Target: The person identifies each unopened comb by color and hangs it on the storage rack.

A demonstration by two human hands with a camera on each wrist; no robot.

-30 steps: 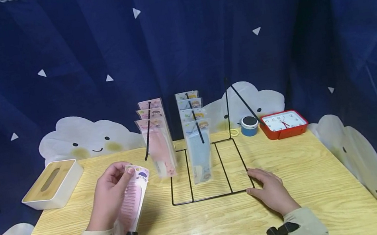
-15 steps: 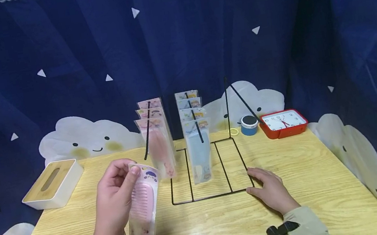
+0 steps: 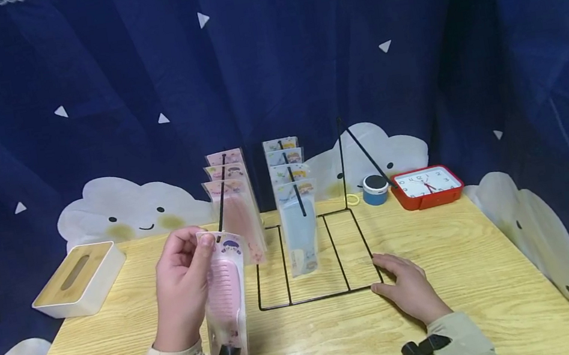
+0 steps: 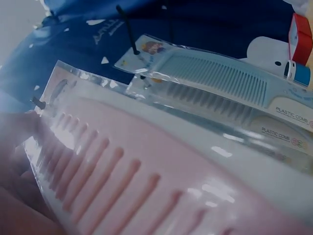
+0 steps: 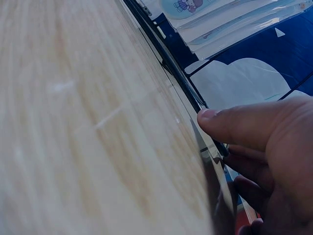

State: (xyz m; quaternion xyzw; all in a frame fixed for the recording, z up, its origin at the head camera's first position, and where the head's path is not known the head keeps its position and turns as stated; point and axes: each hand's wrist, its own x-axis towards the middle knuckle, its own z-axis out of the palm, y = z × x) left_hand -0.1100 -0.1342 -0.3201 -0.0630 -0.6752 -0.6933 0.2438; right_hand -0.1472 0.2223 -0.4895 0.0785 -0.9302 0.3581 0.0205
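Note:
My left hand (image 3: pixel 184 282) pinches the top edge of a clear-packed pink comb (image 3: pixel 224 289) between thumb and fingers. A left hook (image 3: pixel 223 204) of the black wire display rack (image 3: pixel 320 298) has its tip poking through the card's hole; the tip (image 4: pixel 37 103) also shows in the left wrist view. Behind it on that hook hang several packed pink combs (image 3: pixel 241 220). Several blue packed combs (image 3: pixel 300 230) hang on the middle hook. At the rack base's front right corner, my right hand (image 3: pixel 406 288) holds the wire, thumb on the front bar (image 5: pixel 208 113), fingers at the side bar.
The right hook (image 3: pixel 368 150) carries nothing. A red alarm clock (image 3: pixel 428 187), a small blue speaker (image 3: pixel 375 190) and a yellow ring (image 3: pixel 353 199) lie behind at right. A white tissue box with a wooden lid (image 3: pixel 77 279) stands at left. A dark blue curtain (image 3: pixel 267 52) hangs behind.
My left hand has moved right and slightly up with the pink comb, whose package now hangs more upright, its hole at the hook's tip. The right hand has kept still on the rack.

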